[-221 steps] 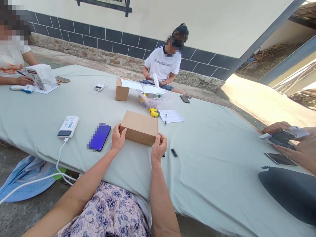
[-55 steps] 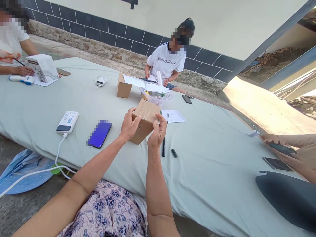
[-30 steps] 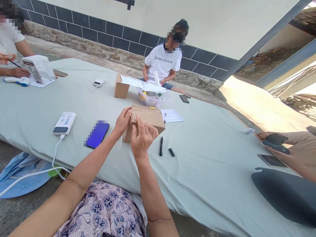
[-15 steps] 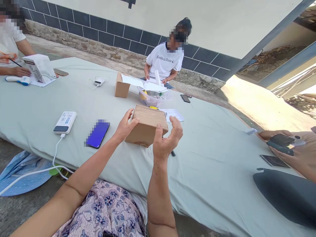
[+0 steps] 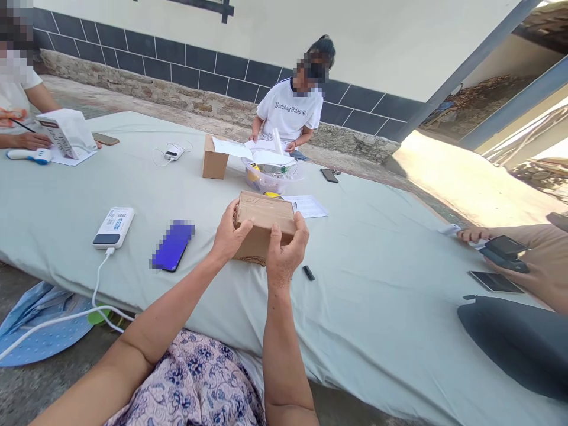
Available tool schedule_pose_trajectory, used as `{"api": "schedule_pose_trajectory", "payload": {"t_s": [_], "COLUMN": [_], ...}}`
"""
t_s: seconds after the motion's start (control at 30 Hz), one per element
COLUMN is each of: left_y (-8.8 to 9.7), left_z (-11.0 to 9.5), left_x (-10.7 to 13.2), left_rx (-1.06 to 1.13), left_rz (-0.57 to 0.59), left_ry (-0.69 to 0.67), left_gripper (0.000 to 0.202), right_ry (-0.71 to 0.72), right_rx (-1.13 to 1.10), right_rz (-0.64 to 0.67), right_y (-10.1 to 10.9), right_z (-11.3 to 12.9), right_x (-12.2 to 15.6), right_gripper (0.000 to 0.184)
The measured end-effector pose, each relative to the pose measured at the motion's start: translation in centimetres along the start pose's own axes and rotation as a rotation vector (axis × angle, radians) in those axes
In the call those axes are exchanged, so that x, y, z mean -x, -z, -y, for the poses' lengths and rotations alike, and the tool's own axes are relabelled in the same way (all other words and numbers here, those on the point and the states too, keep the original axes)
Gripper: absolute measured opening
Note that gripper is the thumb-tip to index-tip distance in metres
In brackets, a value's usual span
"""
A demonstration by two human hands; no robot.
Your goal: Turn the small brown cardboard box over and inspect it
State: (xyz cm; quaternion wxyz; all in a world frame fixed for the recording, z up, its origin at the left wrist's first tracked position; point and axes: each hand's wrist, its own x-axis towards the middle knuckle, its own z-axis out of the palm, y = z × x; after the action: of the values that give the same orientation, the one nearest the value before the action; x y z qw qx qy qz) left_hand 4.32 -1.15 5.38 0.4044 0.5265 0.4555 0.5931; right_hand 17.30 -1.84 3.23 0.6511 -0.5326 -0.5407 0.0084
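A brown cardboard box (image 5: 266, 212) with its top closed stands on the cloth-covered table in front of me. My left hand (image 5: 229, 235) grips its left side, the thumb on the near top edge. On the right side, my right hand (image 5: 287, 248) holds the box, its thumb also at the near top edge and its fingers around the far corner. A small black object (image 5: 308, 273) lies just right of my right hand. To the left rests a phone (image 5: 174, 245) with a blue screen.
A white power bank (image 5: 114, 228) with a cable lies left. Behind the box are a plastic basin (image 5: 271, 180), another cardboard box (image 5: 214, 164) and a printed sheet (image 5: 313, 206). A dark bag (image 5: 510, 343) sits at right. Other people sit around the table (image 5: 377, 284).
My right hand has moved left and closed onto the box's right side. My left hand keeps its hold. The small black object now shows more fully.
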Motion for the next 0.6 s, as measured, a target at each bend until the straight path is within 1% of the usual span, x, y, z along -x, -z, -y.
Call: {"api": "schedule_pose_trajectory", "payload": {"t_s": [0.17, 0.3, 0.47, 0.6], "left_y": [-0.2, -0.3, -0.6, -0.9], "left_z": [0.0, 0.0, -0.1, -0.3], "left_x": [0.1, 0.2, 0.1, 0.0], "left_rx": [-0.016, -0.004, -0.022, -0.028], "left_rz": [-0.015, 0.001, -0.014, -0.016], "left_ry": [0.022, 0.05, 0.035, 0.034], "left_gripper": [0.06, 0.06, 0.072, 0.069], "right_ry": [-0.142, -0.254, -0.382, -0.46], "right_rx": [-0.203, -0.349, -0.531, -0.627], "right_rz": [-0.071, -0.116, -0.09, -0.084], "right_y": [0.6, 0.7, 0.3, 0.2], "right_z": [-1.0, -2.3, -3.4, -3.4], "right_x": [-0.2, -0.3, 0.1, 0.0], "right_gripper": [0.044, 0.039, 0.043, 0.042]}}
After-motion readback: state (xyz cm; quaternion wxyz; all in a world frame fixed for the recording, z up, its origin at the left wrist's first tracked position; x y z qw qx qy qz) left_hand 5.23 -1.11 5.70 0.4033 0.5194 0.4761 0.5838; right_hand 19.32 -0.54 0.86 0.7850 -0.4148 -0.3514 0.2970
